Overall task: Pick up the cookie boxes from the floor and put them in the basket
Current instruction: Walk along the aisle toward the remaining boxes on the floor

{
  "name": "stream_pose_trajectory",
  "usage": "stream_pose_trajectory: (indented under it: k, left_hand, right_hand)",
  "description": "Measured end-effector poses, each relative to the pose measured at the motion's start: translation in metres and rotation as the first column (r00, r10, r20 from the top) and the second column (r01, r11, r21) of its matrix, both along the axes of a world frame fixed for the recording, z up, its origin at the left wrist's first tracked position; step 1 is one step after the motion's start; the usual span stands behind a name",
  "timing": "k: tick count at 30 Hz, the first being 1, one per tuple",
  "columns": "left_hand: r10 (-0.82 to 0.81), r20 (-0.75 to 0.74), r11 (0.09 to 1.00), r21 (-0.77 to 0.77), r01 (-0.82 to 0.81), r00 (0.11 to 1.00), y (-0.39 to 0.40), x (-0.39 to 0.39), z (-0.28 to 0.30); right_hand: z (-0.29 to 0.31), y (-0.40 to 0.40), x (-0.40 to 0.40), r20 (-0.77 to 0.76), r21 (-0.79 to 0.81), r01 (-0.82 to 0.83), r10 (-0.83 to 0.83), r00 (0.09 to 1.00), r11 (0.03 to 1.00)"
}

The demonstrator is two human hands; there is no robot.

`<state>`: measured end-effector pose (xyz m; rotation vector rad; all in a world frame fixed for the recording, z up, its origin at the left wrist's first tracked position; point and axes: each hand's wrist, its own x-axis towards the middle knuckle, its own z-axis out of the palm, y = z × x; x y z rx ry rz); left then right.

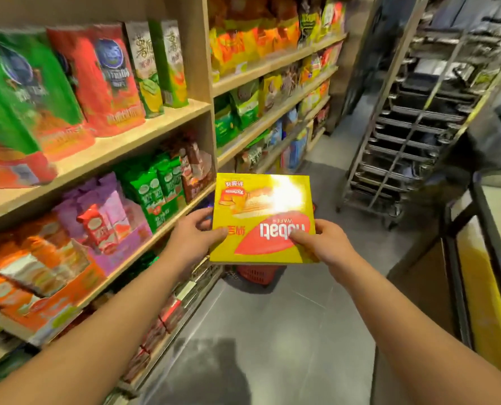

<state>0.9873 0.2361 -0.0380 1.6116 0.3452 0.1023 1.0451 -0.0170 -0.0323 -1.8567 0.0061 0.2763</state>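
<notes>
A flat yellow cookie box (262, 219) with a red oval and upside-down lettering is held up in the aisle with both hands. My left hand (195, 235) grips its near left edge, thumb on the top face. My right hand (321, 239) grips its near right corner, thumb on the red oval. Directly below the box, a red plastic basket (256, 273) stands on the grey floor, mostly hidden by the box; only a strip of its meshed wall shows. No other cookie box shows on the floor.
Wooden shelves (144, 135) packed with snack bags run along the left of the aisle. A metal tray rack (410, 127) stands at the far right. A dark-framed counter with yellow panels (483, 276) borders the right side. Grey floor (272, 331) lies between.
</notes>
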Motion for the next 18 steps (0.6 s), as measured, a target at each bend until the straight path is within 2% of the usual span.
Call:
stream_pose_trajectory:
  k: [7,11,16,18]
  left_hand:
    - [0.025,-0.104,0.999,0.030,-0.022,0.994,-0.026,0.103,-0.022]
    - [0.019,-0.147,0.999,0.032,-0.014,0.989,-0.035,0.174,-0.050]
    - [-0.016,-0.173,0.999,-0.041,0.009,0.985,-0.037,0.269,-0.089]
    - [-0.034,-0.227,0.998,-0.058,0.021,0.973,-0.038,0.300,-0.107]
  right_hand:
    - [-0.027,-0.029,0.114,-0.078,-0.034,-0.035,0.032,0.996,0.999]
    - [-0.059,-0.039,0.189,-0.178,-0.021,-0.054,0.050,0.983,0.998]
    - [-0.099,-0.040,0.290,-0.271,-0.040,-0.089,0.075,0.960,0.995]
    - [-0.116,-0.040,0.323,-0.339,-0.059,-0.112,0.085,0.937,0.992]
